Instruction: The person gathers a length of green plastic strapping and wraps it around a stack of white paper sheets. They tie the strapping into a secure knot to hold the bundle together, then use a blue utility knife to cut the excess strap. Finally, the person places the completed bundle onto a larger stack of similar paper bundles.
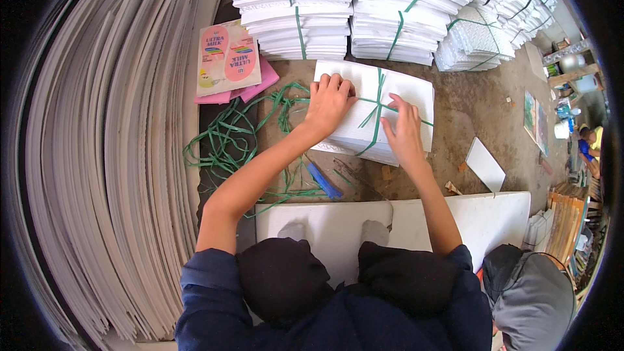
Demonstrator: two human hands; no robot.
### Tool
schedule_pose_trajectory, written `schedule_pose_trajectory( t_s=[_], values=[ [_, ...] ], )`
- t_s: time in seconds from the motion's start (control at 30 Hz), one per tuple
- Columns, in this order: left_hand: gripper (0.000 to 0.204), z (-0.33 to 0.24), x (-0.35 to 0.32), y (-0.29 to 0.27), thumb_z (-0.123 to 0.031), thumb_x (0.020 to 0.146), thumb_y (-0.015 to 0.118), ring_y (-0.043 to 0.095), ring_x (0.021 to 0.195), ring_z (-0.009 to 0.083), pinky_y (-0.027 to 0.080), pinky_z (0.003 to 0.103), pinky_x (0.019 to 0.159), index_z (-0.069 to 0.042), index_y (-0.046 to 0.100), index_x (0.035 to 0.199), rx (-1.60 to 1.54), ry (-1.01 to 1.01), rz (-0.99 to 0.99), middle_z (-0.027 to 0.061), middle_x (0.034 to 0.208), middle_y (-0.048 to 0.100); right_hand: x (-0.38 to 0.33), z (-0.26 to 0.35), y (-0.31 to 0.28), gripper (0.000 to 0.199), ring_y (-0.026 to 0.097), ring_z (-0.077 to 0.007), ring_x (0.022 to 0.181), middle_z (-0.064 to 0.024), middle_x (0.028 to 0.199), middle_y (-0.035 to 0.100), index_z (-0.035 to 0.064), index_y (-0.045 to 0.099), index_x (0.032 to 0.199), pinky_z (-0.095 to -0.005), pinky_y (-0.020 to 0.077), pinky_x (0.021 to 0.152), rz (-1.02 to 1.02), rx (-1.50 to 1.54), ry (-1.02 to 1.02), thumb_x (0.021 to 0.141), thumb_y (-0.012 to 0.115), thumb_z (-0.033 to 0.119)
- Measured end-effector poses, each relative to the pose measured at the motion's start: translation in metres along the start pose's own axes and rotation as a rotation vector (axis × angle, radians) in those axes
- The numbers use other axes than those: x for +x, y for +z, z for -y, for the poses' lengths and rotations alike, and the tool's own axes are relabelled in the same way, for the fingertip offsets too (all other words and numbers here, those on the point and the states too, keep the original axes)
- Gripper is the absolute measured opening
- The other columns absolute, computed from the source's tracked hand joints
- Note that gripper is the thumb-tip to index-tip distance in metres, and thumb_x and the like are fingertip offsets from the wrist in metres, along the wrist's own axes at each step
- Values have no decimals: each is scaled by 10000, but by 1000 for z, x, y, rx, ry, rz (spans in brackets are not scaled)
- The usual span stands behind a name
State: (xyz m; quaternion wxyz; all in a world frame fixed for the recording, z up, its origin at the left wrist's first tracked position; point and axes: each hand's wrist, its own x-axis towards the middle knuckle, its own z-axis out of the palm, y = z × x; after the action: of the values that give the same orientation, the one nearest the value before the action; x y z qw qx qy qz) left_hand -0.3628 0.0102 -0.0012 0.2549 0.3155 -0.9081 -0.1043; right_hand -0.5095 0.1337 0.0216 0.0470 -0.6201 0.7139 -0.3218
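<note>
A bundle of white corrugated sheets lies on the floor before me, with green plastic twine crossed over it and knotted near the middle of the top. My left hand rests on the bundle's left part, its fingers curled and closed. The twine runs out from beside its fingertips, but whatever they grip is hidden. At the right side of the knot, my right hand has thumb and forefinger apart around the crossing twine, without pinching it. Loose green twine lies tangled left of the bundle.
A blue-handled cutter lies between me and the bundle. Tall grey sheets stand at the left. Tied white stacks line the back. A printed card lies on pink sheets. Another person is at lower right.
</note>
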Motion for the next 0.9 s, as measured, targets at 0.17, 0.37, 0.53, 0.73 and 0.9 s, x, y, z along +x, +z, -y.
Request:
schedule_pose_trajectory(
  t_s=[0.17, 0.37, 0.53, 0.73, 0.9],
  values=[
    [212, 1, 4, -8, -191, 764, 598, 497, 824, 270, 379, 399, 707, -69, 506, 910, -31, 119, 149, 97, 837, 522, 14, 3, 10, 486, 455, -278, 903, -102, 923, 515, 62, 402, 1170, -389, 352, 767, 77, -138, 35, 735, 613, 118],
    [222, -23, 31, -47, -153, 821, 553, 557, 570, 328, 427, 404, 572, -3, 433, 931, -638, -273, 369, 172, 647, 559, 45, 20, -11, 424, 565, -361, 668, -182, 708, 575, 63, 377, 1137, -422, 425, 577, 260, 121, 314, 765, 573, 118],
    [339, -89, 61, -131, -171, 723, 650, 467, 947, 238, 276, 405, 858, -72, 464, 989, -209, 25, 412, 107, 978, 507, 59, 40, -113, 398, 570, -371, 629, -187, 645, 568, 59, 352, 1112, -443, 424, 547, 220, 206, 437, 781, 563, 126],
    [801, -159, 84, -202, -328, 694, 704, 301, 1177, 297, 242, 398, 976, -40, 245, 1284, -447, -587, 100, 184, 1267, 281, 98, 94, -280, 400, 566, -326, 580, -138, 607, 554, 59, 379, 1078, -413, 421, 504, 39, 157, 419, 752, 606, 104],
    [843, -251, 147, -248, -361, 773, 629, 333, 1187, 269, 273, 347, 984, -38, 102, 1347, -1367, -1024, 430, 178, 1323, 259, 127, 92, -402, 410, 574, -296, 683, -116, 719, 589, 42, 382, 1074, -396, 398, 694, -62, -42, 313, 744, 621, 83]
  ],
)
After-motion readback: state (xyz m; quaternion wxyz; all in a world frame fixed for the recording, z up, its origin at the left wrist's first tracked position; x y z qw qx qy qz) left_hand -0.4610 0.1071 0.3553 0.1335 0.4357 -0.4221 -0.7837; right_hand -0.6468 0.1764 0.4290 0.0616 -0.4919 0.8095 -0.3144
